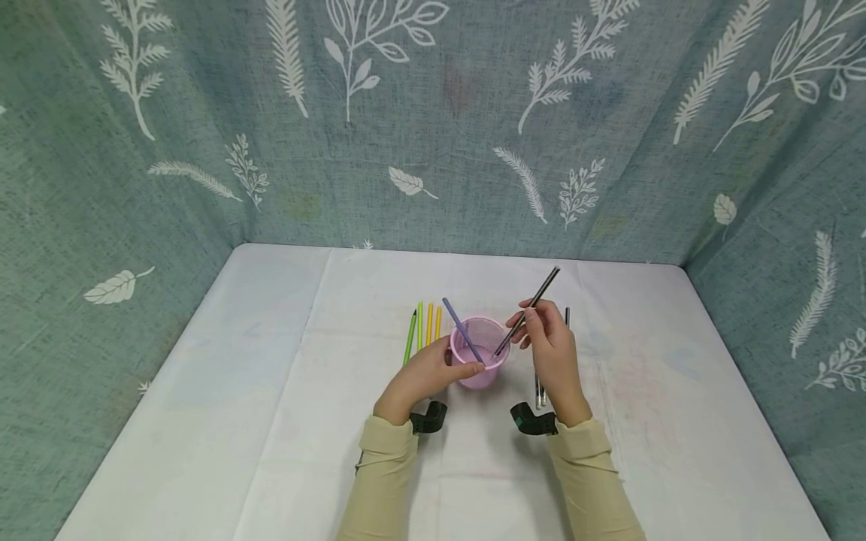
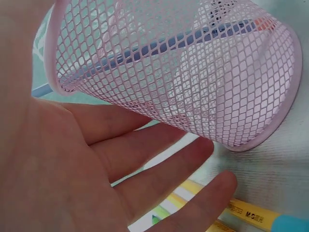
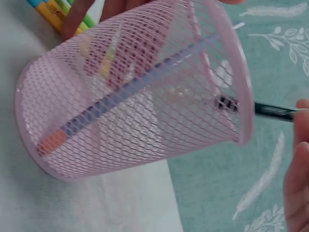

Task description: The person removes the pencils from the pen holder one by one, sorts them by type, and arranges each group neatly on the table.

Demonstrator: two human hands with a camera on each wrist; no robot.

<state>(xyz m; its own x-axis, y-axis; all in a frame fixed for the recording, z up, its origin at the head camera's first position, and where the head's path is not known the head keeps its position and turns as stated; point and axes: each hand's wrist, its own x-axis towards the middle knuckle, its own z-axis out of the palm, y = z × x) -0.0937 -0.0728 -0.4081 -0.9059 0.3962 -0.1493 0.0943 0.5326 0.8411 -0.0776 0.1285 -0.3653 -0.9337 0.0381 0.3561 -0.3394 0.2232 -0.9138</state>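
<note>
A pink mesh pen cup (image 1: pixel 482 376) stands on the white table, with one blue pencil (image 1: pixel 463 330) leaning inside it. The right wrist view shows that pencil's orange end (image 3: pixel 52 142) at the cup's bottom. My left hand (image 1: pixel 426 373) holds the cup from the left, thumb at the rim, the other fingers (image 2: pixel 145 150) along its mesh side. Between thumb and fingers, my right hand (image 1: pixel 553 346) pinches a slim dark pencil (image 1: pixel 541 291), tilted, its lower end inside the cup's mouth. In the right wrist view the hand is only partly visible at the edge.
Left of the cup lie green pencils (image 1: pixel 410 338) and yellow pencils (image 1: pixel 429 323), partly behind my left hand. More dark sticks with shiny ends (image 1: pixel 539 394) lie under my right hand. A patterned green curtain (image 1: pixel 433 135) hangs behind the white table (image 1: pixel 271 421).
</note>
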